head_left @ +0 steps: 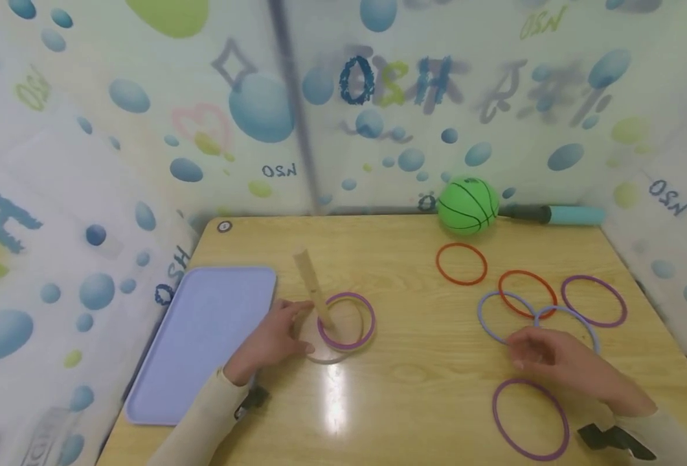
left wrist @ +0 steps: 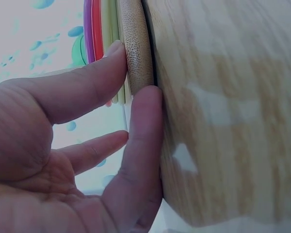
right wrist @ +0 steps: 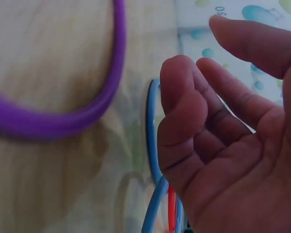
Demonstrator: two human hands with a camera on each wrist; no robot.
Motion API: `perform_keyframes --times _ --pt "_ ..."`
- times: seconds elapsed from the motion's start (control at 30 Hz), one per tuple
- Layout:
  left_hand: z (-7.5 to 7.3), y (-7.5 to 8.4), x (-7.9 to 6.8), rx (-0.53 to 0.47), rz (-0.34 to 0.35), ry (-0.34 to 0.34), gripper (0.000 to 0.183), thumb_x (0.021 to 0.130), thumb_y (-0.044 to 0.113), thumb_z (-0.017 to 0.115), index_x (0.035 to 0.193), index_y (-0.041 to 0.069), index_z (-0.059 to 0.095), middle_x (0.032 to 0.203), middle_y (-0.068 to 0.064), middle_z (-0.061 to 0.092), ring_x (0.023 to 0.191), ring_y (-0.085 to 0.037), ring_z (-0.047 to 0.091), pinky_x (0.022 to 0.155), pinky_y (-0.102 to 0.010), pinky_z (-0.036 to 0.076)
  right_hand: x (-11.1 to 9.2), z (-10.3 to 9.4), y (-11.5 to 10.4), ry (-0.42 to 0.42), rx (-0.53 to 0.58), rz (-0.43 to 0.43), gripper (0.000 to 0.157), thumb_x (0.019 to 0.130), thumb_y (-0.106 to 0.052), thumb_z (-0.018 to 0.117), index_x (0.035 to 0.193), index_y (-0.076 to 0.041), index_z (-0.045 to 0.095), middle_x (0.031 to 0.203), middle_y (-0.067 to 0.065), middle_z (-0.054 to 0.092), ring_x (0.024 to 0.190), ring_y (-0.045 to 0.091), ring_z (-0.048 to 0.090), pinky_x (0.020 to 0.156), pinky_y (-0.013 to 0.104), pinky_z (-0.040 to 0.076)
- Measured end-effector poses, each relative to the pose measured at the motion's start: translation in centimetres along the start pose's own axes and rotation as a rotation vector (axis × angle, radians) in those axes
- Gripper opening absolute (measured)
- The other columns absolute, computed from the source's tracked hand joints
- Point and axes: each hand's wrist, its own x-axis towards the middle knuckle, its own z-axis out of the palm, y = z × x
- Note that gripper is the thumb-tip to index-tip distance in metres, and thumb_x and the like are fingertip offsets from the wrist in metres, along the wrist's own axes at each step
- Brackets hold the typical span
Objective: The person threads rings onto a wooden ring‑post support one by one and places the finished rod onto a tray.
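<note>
"What are the hands doing?"
"We see the left hand [head_left: 272, 338] pinching the rim of one wooden ring stand [head_left: 311, 282], at its 3 o'clock. The right hand [head_left: 570, 367] grips nothing, its fingers loosely bent."
"How many rings on the stand?"
"We count one purple ring [head_left: 373, 321] around its post. The left wrist view shows red and yellow-green edges there too, but we cannot tell how many."
"And round the right hand?"
"Six loose ones: two blue rings [head_left: 480, 316] at its 10 and 12 o'clock, two red rings [head_left: 437, 261] at 10 and 11, two more purple at 1 and 7. The nearer red crosses both blues."
"Farther out?"
"We have one lilac tray [head_left: 215, 330] at the left hand's 9 o'clock, one green ball [head_left: 468, 206] at the stand's 2, and one blue-and-black tube [head_left: 573, 215] at the ball's 3."
</note>
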Motion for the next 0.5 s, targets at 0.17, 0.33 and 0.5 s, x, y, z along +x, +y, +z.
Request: perform_keyframes --times 0.17,0.33,0.5 --pt "-0.1 -0.1 -0.4 -0.016 -0.002 0.011 0.087 0.074 0.018 0.095 0.152 0.009 0.056 0.119 -0.015 0.054 0.094 -0.020 0.051 0.082 -0.036 0.049 -1.4 0.5 0.8 -0.010 -0.020 -0.077 0.036 0.086 -0.003 0.085 0.118 -0.015 0.072 0.093 -0.008 0.071 0.078 0.000 0.062 0.065 0.020 0.052" --pt "-0.1 0.0 -0.4 -0.026 -0.011 0.014 0.087 0.074 0.019 0.096 0.152 0.010 0.057 0.121 -0.016 0.055 0.094 -0.021 0.052 0.082 -0.037 0.050 -1.6 1.2 1.3 0.023 -0.152 -0.190 0.044 0.078 -0.004 0.090 0.116 -0.019 0.072 0.082 -0.018 0.060 0.070 -0.004 0.051 0.058 0.017 0.043" --pt "0.1 0.0 -0.2 -0.030 -0.017 0.015 0.087 0.074 0.019 0.096 0.151 0.011 0.057 0.121 -0.017 0.054 0.093 -0.022 0.052 0.083 -0.039 0.050 -1.3 1.3 1.5 0.009 -0.180 -0.204 0.038 0.080 -0.001 0.087 0.112 -0.015 0.073 0.087 -0.019 0.067 0.077 -0.005 0.057 0.062 0.018 0.047"
